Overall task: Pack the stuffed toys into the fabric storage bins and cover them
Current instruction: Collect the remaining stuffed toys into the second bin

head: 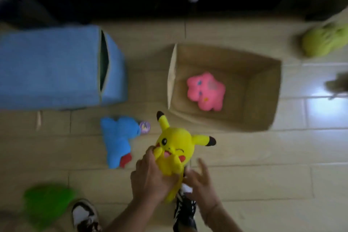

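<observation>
Left hand [150,179] gripping yellow toy [175,154], right hand [199,182] open

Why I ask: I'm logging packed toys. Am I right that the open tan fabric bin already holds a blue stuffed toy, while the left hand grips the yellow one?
Not quite: the head view shows a pink stuffed toy in the open tan fabric bin. The left hand does grip the yellow stuffed toy.

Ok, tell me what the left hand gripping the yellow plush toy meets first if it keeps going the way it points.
Probably the open beige fabric bin; depth is unclear. The left hand holds the yellow plush toy.
</observation>
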A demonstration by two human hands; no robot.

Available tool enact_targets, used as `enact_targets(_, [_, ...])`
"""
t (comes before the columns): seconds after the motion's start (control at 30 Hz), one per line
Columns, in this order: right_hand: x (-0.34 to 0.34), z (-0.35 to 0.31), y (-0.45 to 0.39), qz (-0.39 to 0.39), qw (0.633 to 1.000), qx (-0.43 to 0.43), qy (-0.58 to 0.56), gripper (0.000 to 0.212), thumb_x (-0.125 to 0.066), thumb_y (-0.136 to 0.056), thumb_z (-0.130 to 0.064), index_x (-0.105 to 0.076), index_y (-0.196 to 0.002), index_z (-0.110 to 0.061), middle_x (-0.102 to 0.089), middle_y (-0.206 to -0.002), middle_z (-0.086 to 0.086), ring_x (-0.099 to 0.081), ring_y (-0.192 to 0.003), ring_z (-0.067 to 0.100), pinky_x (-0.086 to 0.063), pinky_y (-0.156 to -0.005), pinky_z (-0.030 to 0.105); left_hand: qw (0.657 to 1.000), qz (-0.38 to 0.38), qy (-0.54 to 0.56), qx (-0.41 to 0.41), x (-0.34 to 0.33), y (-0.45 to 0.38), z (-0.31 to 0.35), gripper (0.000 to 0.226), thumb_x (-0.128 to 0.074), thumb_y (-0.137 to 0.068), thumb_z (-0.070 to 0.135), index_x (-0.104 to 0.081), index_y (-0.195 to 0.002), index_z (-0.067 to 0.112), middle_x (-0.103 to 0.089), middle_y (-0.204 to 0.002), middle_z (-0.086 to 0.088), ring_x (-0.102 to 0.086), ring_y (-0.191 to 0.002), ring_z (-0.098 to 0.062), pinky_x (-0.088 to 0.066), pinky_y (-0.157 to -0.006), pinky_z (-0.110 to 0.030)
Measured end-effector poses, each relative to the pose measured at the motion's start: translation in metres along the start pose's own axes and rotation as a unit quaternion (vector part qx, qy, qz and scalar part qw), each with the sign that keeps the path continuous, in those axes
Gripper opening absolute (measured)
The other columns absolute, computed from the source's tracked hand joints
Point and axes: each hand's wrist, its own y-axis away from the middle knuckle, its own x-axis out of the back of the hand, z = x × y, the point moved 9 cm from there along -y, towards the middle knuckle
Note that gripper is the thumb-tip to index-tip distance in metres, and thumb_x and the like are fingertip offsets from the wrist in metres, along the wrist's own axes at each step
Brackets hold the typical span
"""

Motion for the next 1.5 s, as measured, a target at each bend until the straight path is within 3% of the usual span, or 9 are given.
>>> enact_targets(0.1, [0.0,-0.076,0.042,-0.051,0.995,0.071,0.052,0.089,-0.072,-0.051,-0.065,-0.051,-0.129,-0.026,-0.067,-0.115,-0.01,-0.066,-0.1,0.004,-0.053,-0.08,0.022,0.996,0.038,0.059,-0.047,0.051,0.03,0.064,0.091,-0.051,-0.059,0.08,-0.023,-0.134,0.036,-0.057,-0.127,0.004,-0.055,-0.114,-0.023,-0.048,-0.086,-0.038])
enact_targets(0.4, [0.023,-0.204,0.028,-0.036,0.973,0.138,0.181,0.075,-0.063,-0.061,-0.067,-0.044,-0.13,-0.043,-0.062,-0.121,-0.012,-0.061,-0.108,0.009,-0.054,-0.091,0.036,0.984,0.079,0.135,-0.081,0.108,-0.001,0.159,0.096,-0.066,-0.069,0.063,-0.017,-0.146,0.031,-0.045,-0.144,0.0,-0.047,-0.128,-0.025,-0.045,-0.099,-0.041])
enact_targets(0.6, [0.029,-0.227,-0.034,-0.108,0.984,0.072,0.124,0.061,-0.066,-0.055,-0.045,-0.057,-0.113,-0.032,-0.066,-0.105,-0.018,-0.061,-0.087,-0.008,-0.046,-0.063,0.003,0.994,0.044,0.102,-0.01,0.087,-0.074,0.174,0.104,-0.067,-0.061,0.073,-0.015,-0.141,0.032,-0.053,-0.135,0.001,-0.057,-0.115,-0.026,-0.049,-0.085,-0.037])
enact_targets(0.7, [0.056,-0.223,-0.104,-0.082,0.979,0.046,0.179,0.041,-0.066,-0.075,-0.021,-0.06,-0.115,-0.02,-0.068,-0.109,0.003,-0.067,-0.08,-0.003,-0.049,-0.064,0.009,0.992,0.048,0.12,0.002,0.063,-0.113,0.184,0.1,-0.067,-0.063,0.073,-0.019,-0.14,0.03,-0.054,-0.131,-0.002,-0.059,-0.111,-0.029,-0.051,-0.082,-0.039])
enact_targets(0.77, [0.078,-0.221,-0.161,-0.027,0.947,0.062,0.313,0.029,-0.059,-0.089,-0.016,-0.062,-0.115,-0.027,-0.066,-0.12,0.005,-0.065,-0.1,0.004,-0.049,-0.083,0.017,0.99,0.071,0.12,-0.004,0.047,-0.142,0.189,0.096,-0.069,-0.063,0.07,-0.027,-0.137,0.026,-0.054,-0.129,-0.002,-0.058,-0.111,-0.029,-0.052,-0.083,-0.039])
enact_targets(0.97, [0.058,-0.204,-0.3,0.004,0.767,0.121,0.63,0.107,-0.072,-0.071,-0.05,0.001,-0.147,-0.033,-0.001,-0.157,0.005,-0.003,-0.145,0.04,-0.031,-0.105,0.059,0.989,0.104,0.108,0.008,-0.018,-0.216,0.17,0.081,-0.062,-0.077,0.069,-0.025,-0.135,0.028,-0.056,-0.124,-0.001,-0.061,-0.105,-0.027,-0.04,-0.072,-0.03])
enact_targets(1.1, [0.038,-0.169,-0.352,-0.021,0.686,0.135,0.715,0.12,-0.078,-0.062,-0.052,0.005,-0.147,-0.03,0.0,-0.155,0.017,-0.002,-0.142,0.047,-0.035,-0.102,0.064,0.988,0.12,0.098,0.012,-0.04,-0.229,0.157,0.084,-0.064,-0.074,0.069,-0.026,-0.134,0.025,-0.055,-0.123,-0.003,-0.061,-0.105,-0.027,-0.053,-0.076,-0.038])
enact_targets(1.37, [0.157,-0.23,-0.328,0.206,0.683,0.194,0.673,0.095,-0.074,-0.07,-0.034,-0.014,-0.144,-0.038,-0.022,-0.141,0.013,-0.028,-0.122,0.039,-0.042,-0.089,0.054,0.986,0.154,0.058,0.013,-0.044,-0.238,0.184,0.092,-0.081,-0.062,0.055,-0.037,-0.132,0.015,-0.052,-0.124,-0.012,-0.054,-0.11,-0.037,-0.048,-0.08,-0.041])
enact_targets(1.5, [0.165,-0.236,-0.347,0.125,0.67,0.257,0.685,0.088,-0.077,-0.07,-0.025,-0.028,-0.143,-0.032,-0.03,-0.15,0.016,-0.025,-0.137,0.044,-0.036,-0.094,0.07,0.994,0.103,0.017,0.03,-0.062,-0.27,0.192,0.093,-0.081,-0.061,0.053,-0.035,-0.133,0.016,-0.048,-0.13,-0.011,-0.05,-0.117,-0.037,-0.047,-0.084,-0.042])
